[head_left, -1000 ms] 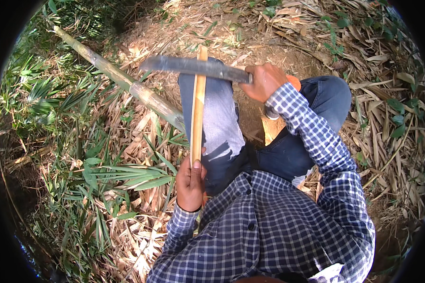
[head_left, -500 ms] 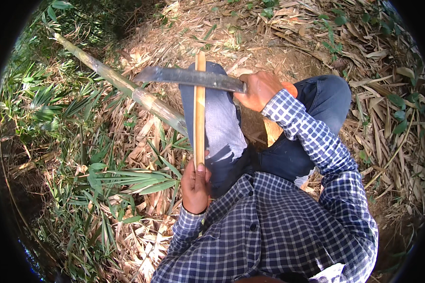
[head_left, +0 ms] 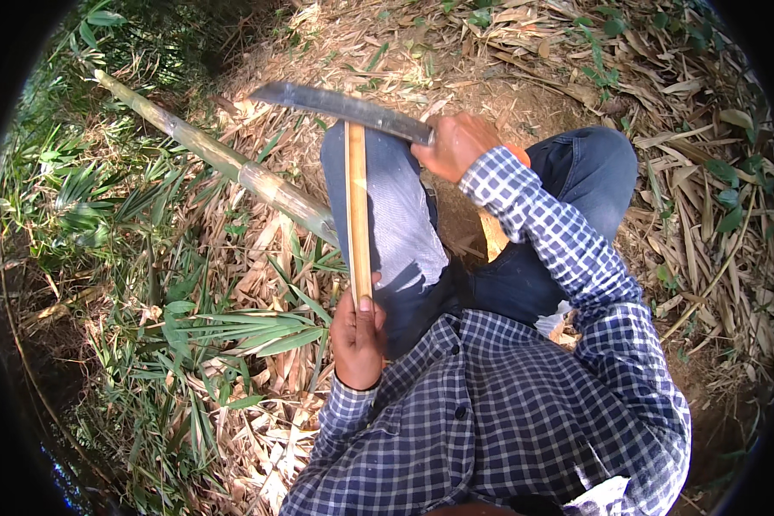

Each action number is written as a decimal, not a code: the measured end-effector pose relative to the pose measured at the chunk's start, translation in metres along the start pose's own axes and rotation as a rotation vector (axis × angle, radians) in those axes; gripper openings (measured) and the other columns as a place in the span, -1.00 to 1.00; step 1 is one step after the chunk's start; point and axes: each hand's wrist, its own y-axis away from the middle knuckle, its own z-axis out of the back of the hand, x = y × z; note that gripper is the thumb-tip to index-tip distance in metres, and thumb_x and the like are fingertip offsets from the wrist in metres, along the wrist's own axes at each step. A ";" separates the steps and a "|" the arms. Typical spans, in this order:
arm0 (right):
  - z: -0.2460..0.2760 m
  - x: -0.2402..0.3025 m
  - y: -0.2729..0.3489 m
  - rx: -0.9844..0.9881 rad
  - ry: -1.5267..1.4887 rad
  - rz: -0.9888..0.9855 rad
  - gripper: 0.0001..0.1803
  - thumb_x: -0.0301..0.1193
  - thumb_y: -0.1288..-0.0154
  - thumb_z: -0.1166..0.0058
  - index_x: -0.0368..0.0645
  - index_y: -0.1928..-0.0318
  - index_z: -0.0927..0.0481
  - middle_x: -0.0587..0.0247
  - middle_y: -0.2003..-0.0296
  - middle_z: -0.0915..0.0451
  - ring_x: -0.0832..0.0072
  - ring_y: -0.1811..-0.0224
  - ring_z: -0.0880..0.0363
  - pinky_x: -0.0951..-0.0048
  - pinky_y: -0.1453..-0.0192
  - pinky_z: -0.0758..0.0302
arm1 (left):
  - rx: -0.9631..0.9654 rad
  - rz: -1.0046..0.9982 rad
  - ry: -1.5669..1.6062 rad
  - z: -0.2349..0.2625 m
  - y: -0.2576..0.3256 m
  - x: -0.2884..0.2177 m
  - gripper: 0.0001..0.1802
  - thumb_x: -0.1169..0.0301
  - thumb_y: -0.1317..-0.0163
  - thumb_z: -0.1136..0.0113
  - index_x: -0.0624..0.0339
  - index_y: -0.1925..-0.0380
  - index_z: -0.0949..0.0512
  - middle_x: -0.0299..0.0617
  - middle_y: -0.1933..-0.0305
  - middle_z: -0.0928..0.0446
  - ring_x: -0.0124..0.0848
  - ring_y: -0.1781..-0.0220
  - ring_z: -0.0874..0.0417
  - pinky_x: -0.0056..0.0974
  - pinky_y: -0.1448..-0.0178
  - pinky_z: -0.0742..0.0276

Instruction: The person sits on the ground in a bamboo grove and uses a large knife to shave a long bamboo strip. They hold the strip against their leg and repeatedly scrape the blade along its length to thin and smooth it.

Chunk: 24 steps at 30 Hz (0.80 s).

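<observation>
My left hand (head_left: 359, 337) grips the near end of a pale bamboo strip (head_left: 358, 215), thumb on top. The strip lies lengthwise over my left thigh, pointing away from me. In my right hand (head_left: 463, 146) is the handle of a machete (head_left: 344, 107), mostly hidden by my closed fingers. Its long dark blade reaches leftward across the strip's far end, tip to the upper left. The strip's end beyond the blade is out of sight. Whether the edge bites into the wood, I cannot tell.
A thick bamboo pole (head_left: 224, 159) slants from the upper left down to my left knee. Green leaves (head_left: 249, 331) grow at left, and dry bamboo leaves (head_left: 692, 202) litter the ground at right. My jeans-clad legs (head_left: 589, 172) are bent beneath the work.
My right hand has slid the machete away from me along the strip to its far end, tilting the blade's tip upward. My left hand keeps its hold with little movement.
</observation>
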 end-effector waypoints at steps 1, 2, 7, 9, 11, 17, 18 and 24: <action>-0.002 0.004 0.007 -0.034 -0.003 0.095 -0.61 -0.14 -0.11 -0.14 -0.24 0.28 -0.73 -0.15 0.54 -0.64 0.01 0.45 -0.70 0.06 0.21 -0.63 | -0.002 -0.057 0.008 0.002 0.001 0.009 -0.59 0.28 -0.56 0.18 0.33 -0.21 -0.41 -0.46 0.57 -0.26 -0.72 0.67 -0.15 -0.53 0.60 -0.02; -0.004 0.004 0.013 -0.035 0.006 0.138 -0.60 -0.15 -0.12 -0.13 -0.25 0.27 -0.72 -0.14 0.55 -0.64 0.02 0.44 -0.70 0.07 0.21 -0.63 | 0.000 -0.040 0.020 0.003 0.002 0.011 -0.59 0.29 -0.55 0.18 0.32 -0.21 -0.41 -0.46 0.57 -0.26 -0.72 0.67 -0.16 -0.53 0.60 -0.02; -0.003 -0.011 -0.013 -0.139 0.052 0.095 -0.60 -0.19 -0.14 -0.15 -0.29 0.22 -0.71 -0.09 0.67 -0.58 0.10 0.57 -0.65 0.09 0.37 -0.61 | 0.013 -0.016 0.042 0.001 0.001 0.012 -0.61 0.29 -0.55 0.18 0.28 -0.21 -0.40 -0.47 0.57 -0.26 -0.72 0.68 -0.15 -0.54 0.60 -0.02; 0.005 -0.008 -0.018 -0.115 -0.001 0.018 -0.60 -0.19 -0.15 -0.14 -0.28 0.20 -0.71 -0.08 0.68 -0.57 0.08 0.57 -0.65 0.10 0.38 -0.60 | 0.036 -0.016 0.063 0.001 0.000 0.011 -0.61 0.30 -0.56 0.19 0.29 -0.20 -0.41 -0.46 0.57 -0.27 -0.71 0.70 -0.16 -0.54 0.63 -0.05; 0.015 0.000 0.001 0.026 -0.086 -0.014 -0.61 -0.17 -0.14 -0.15 -0.27 0.23 -0.71 -0.08 0.68 -0.56 0.04 0.55 -0.64 0.10 0.38 -0.60 | 0.049 0.033 0.116 0.004 -0.003 0.010 -0.62 0.30 -0.56 0.20 0.30 -0.20 -0.41 -0.45 0.57 -0.27 -0.70 0.72 -0.16 -0.53 0.66 -0.06; -0.007 0.005 0.085 0.022 0.074 0.359 -0.66 -0.13 -0.06 -0.27 -0.14 0.30 -0.67 0.01 0.64 -0.59 0.03 0.54 -0.64 0.08 0.41 -0.56 | 0.082 0.090 0.217 0.000 -0.022 0.004 -0.61 0.28 -0.57 0.22 0.29 -0.19 -0.40 -0.42 0.56 -0.27 -0.70 0.74 -0.17 -0.53 0.68 -0.10; -0.008 0.006 0.089 0.020 0.075 0.365 -0.65 -0.12 -0.06 -0.27 -0.15 0.31 -0.67 0.01 0.64 -0.59 0.03 0.54 -0.64 0.09 0.41 -0.56 | 0.076 0.079 0.196 -0.001 -0.023 0.006 -0.61 0.28 -0.57 0.22 0.29 -0.18 -0.40 -0.42 0.56 -0.27 -0.70 0.74 -0.17 -0.53 0.68 -0.10; -0.009 -0.009 0.062 -0.074 0.012 0.296 -0.66 -0.15 -0.05 -0.26 -0.19 0.34 -0.67 -0.08 0.63 -0.58 -0.05 0.51 -0.62 0.03 0.36 -0.56 | 0.074 0.044 0.139 -0.003 -0.022 0.004 -0.62 0.26 -0.57 0.23 0.28 -0.15 -0.42 -0.43 0.56 -0.28 -0.71 0.74 -0.17 -0.53 0.68 -0.09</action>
